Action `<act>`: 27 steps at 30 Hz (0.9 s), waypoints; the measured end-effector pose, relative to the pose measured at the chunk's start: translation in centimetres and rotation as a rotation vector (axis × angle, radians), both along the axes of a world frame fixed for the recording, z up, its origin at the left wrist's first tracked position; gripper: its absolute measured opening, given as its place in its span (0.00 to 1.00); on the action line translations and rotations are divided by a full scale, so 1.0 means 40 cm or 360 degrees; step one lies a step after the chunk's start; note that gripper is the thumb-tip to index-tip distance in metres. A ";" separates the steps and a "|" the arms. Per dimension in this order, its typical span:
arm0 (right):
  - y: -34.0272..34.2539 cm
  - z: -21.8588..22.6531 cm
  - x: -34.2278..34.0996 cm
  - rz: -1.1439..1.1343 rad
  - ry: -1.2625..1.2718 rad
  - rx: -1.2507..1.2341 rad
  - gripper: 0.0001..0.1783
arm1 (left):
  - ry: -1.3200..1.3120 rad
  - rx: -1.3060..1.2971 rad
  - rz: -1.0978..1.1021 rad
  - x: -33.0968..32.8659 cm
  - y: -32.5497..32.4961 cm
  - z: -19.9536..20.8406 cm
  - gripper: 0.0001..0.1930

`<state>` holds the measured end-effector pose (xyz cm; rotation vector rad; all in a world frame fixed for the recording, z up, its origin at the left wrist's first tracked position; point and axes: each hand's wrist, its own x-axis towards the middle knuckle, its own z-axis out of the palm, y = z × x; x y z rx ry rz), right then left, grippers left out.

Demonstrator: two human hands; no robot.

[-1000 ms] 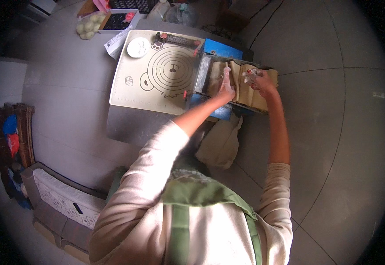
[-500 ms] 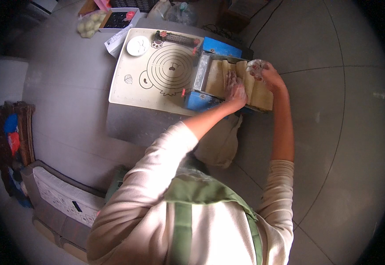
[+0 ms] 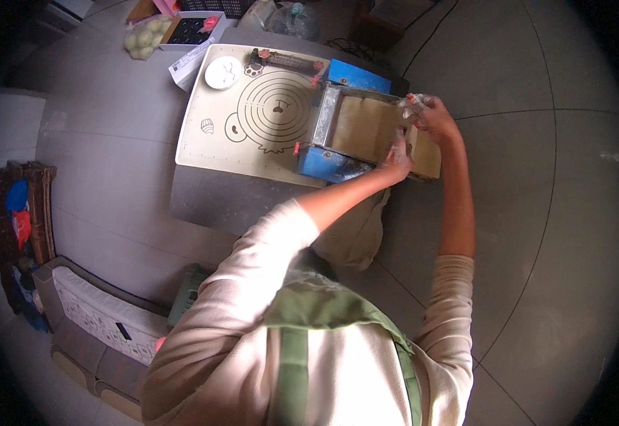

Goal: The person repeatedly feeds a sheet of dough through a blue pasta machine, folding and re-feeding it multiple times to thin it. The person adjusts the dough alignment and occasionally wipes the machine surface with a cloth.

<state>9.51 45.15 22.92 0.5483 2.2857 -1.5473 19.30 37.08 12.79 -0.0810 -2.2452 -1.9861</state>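
One cream mat lies near two hands over one tan sheet.

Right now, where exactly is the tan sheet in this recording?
In the head view, the tan sheet lies on the blue-sided machine, just right of the cream mat, with the left hand and right hand at its right half.

Room lies open over the mat, with the blue machine blocking its right.

Left fisheye of head-worn pair, looking steeply down; wearer's torso nearest, table farther, floor spreading toward rim.
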 end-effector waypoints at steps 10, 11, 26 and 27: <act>-0.006 0.027 0.041 0.0087 -0.0175 0.0372 0.25 | -0.1036 0.0589 -0.0603 -0.068 -0.117 0.051 0.28; -0.011 0.040 0.040 0.0011 -0.0154 0.0297 0.25 | -0.0987 0.0532 -0.0677 -0.066 -0.120 0.060 0.28; 0.018 0.004 0.050 0.0056 -0.0134 0.0449 0.23 | -0.0787 -0.0025 -0.0762 -0.042 -0.052 -0.083 0.30; 0.016 -0.003 0.060 0.0036 -0.0097 0.0422 0.19 | -0.0781 -0.0074 -0.0673 -0.048 -0.058 -0.092 0.30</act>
